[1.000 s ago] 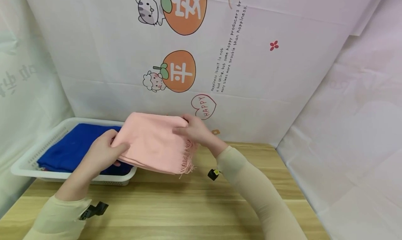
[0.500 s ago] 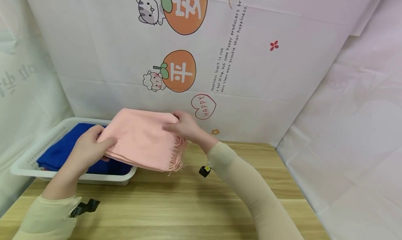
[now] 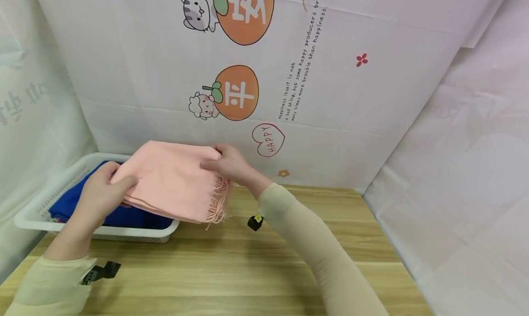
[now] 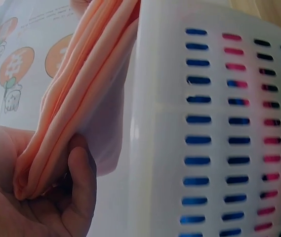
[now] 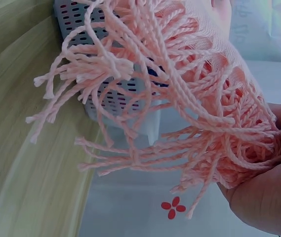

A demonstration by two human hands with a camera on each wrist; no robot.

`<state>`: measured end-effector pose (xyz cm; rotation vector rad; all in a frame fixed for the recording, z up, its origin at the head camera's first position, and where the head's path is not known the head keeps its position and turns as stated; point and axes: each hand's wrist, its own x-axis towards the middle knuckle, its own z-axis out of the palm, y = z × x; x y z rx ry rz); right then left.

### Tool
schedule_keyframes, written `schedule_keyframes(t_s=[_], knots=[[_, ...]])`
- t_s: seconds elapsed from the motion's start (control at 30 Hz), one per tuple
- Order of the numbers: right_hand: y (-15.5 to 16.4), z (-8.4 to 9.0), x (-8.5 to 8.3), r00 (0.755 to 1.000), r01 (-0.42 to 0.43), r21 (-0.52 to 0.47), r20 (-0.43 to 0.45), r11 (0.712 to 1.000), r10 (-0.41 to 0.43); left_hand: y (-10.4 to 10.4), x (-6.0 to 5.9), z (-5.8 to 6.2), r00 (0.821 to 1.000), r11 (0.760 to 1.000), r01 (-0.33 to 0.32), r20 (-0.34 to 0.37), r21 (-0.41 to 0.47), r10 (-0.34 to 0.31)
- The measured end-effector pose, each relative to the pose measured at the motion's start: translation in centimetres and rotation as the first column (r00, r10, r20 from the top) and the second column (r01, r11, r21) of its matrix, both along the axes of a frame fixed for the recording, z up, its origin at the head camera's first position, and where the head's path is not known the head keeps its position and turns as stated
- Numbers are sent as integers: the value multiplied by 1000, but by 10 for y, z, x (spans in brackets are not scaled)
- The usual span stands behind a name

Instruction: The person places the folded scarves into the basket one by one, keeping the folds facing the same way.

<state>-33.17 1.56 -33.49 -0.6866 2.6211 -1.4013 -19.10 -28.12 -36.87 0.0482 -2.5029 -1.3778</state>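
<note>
A folded pink scarf (image 3: 173, 178) with twisted fringe (image 5: 194, 89) along its right edge is held up between both hands, partly over the basket. My left hand (image 3: 97, 192) grips its left side, thumb on top and fingers beneath; the left wrist view shows the stacked folds (image 4: 71, 113) pinched there. At the far right corner my right hand (image 3: 233, 164) pinches the scarf near the fringe. Below and behind it stands a white slotted basket (image 3: 33, 222) holding folded blue cloth (image 3: 140, 218), partly covered by the scarf and left hand.
The basket sits at the left of a wooden table (image 3: 231, 270), close to the back wall. White printed sheeting (image 3: 372, 123) hangs behind and at both sides. Through the basket's slots, pink and dark cloth shows beside the blue in the left wrist view.
Both hands have moved left with the pink scarf, bringing it further over the basket and covering more of the blue cloth. Both grips look unchanged.
</note>
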Motion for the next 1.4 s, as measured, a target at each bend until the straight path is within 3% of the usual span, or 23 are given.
schedule_keyframes(t_s=[0.27,0.53,0.77,1.13,1.4], knots=[[-16,0,2,1000,-19,-3,-21,1000,19,-14,3,-3,999,998,-43,-5,-38,43],[-29,1,3,999,-43,-60,28,997,44,-26,6,-4,996,994,-88,-3,-65,88],[-38,1,-2,996,-62,-52,62,997,65,-38,4,-5,993,994,-111,-31,-15,111],[-60,0,-1,985,-123,-89,114,988,132,-60,5,-7,979,979,-204,-11,-27,204],[-78,-9,-1,993,-80,-56,80,995,84,-69,9,-10,967,967,-256,4,-1,256]])
